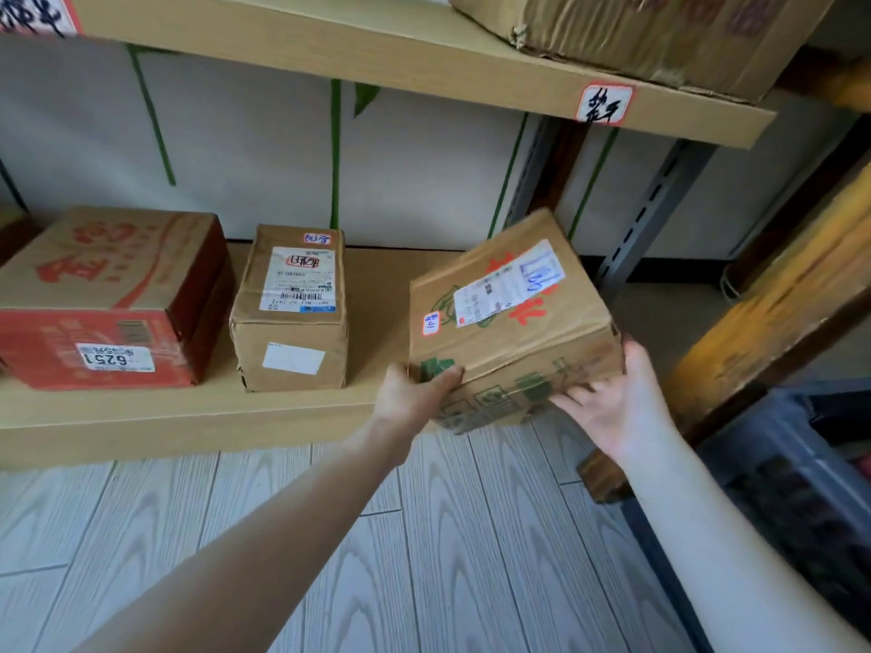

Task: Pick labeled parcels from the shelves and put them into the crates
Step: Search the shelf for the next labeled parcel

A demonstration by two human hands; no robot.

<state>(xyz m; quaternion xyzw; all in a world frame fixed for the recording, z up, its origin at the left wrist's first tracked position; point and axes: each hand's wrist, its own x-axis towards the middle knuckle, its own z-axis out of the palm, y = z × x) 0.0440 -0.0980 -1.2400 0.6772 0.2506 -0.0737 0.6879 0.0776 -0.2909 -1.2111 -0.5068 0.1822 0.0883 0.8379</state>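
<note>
A brown cardboard parcel [509,322] with green and red print and a white shipping label is tilted at the right end of the lower shelf [198,417], partly past its front edge. My left hand [414,393] grips its near left corner, thumb on top. My right hand [617,398] holds its right side, fingers under the front face, thumb against the right edge. A dark plastic crate [792,464] stands on the floor at the right, only partly in view.
Left on the same shelf are a small brown labelled parcel [292,313] and a red and brown carton [113,299] marked 6251. The upper shelf [377,44] carries a large worn carton [636,30]. A grey slotted upright [650,214] and a yellow-brown wooden beam [773,313] stand to the right.
</note>
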